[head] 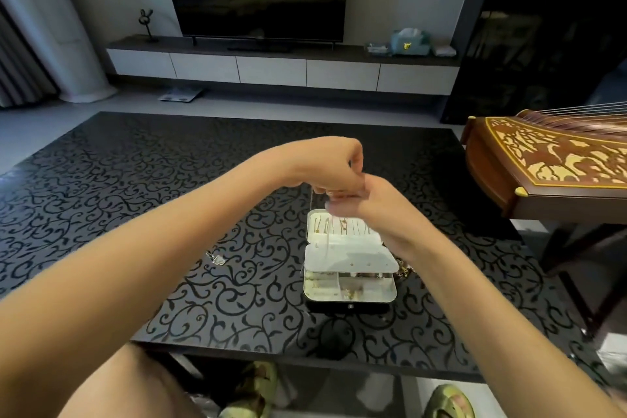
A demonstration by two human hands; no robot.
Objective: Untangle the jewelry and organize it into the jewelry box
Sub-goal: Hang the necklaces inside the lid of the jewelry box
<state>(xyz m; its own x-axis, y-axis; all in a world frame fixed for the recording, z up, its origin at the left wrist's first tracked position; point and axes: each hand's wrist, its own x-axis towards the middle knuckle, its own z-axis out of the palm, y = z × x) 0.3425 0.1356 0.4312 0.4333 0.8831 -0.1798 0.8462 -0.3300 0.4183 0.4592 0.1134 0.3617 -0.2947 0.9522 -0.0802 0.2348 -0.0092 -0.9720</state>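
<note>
Left hand [334, 163] and right hand [364, 202] meet above open jewelry box [349, 260], fingers curled. Blur hides whether they pinch anything. Box sits on patterned table [135, 197]. Tangled jewelry [404, 270] beside box, half hidden behind right wrist.

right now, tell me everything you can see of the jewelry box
The jewelry box sits open on the black scroll-patterned table, right of centre. It has a dark outer shell with a small front clasp and a white lining. The lid is folded back, away from the person, with gold chains hung in rows. A tilted white panel covers part of the base, and the compartments below hold small gold pieces. The left hand and right hand hover over the lid, too blurred to tell whether they touch it.
</note>
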